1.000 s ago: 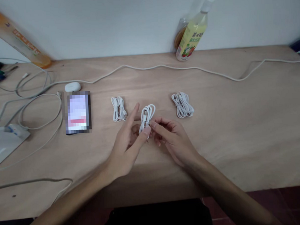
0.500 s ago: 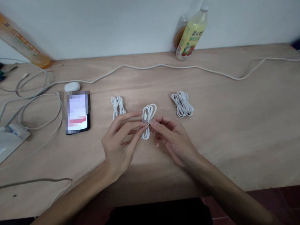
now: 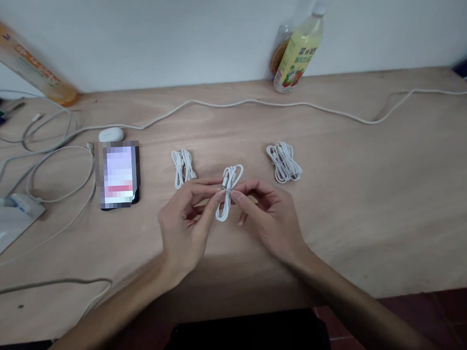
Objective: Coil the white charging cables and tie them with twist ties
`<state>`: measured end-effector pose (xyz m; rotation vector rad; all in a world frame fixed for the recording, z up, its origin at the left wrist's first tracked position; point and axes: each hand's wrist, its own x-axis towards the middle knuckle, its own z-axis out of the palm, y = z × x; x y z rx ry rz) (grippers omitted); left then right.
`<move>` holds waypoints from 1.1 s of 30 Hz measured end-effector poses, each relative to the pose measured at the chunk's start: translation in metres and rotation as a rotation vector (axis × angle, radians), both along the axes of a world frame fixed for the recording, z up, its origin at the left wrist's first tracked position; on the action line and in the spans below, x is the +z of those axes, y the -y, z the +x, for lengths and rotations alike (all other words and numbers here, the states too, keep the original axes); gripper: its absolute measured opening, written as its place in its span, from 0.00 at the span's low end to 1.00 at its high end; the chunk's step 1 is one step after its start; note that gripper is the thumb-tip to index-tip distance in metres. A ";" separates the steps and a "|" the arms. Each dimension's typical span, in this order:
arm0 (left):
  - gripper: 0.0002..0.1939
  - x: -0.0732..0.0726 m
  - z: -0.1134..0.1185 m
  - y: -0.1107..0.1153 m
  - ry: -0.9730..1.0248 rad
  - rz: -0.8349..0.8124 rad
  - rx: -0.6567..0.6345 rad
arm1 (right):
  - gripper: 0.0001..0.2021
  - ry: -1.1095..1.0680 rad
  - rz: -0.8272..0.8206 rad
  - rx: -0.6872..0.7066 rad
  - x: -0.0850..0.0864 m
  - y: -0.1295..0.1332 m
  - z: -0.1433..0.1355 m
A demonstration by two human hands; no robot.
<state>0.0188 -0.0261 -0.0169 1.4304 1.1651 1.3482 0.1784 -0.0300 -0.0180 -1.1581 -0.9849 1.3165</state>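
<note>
A coiled white charging cable (image 3: 224, 209) is held between my hands above the table, cinched at its middle by what looks like a thin tie. My left hand (image 3: 189, 218) pinches the bundle from the left with thumb and fingers. From the right, my right hand (image 3: 268, 209) grips the same waist of the coil between thumb and forefinger. Beyond my left fingers lies a white cable bundle (image 3: 182, 167) on the wood. More coiled white cables (image 3: 284, 162) rest together past my right hand.
A phone (image 3: 119, 175) and a white earbud case (image 3: 111, 134) lie to the left. A long white cord (image 3: 249, 101) crosses the table's back. A yellow drink bottle (image 3: 300, 51) and an orange bottle (image 3: 39, 70) lean by the wall. A power strip (image 3: 11, 221) sits far left.
The held cable bundle has tilted, its lower loop swinging left. My left fingers have curled in, and both thumbs now press on the tied middle.
</note>
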 end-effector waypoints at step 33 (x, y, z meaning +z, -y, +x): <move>0.06 0.008 0.004 -0.002 -0.021 -0.070 0.014 | 0.05 0.148 0.051 -0.084 0.001 0.009 -0.005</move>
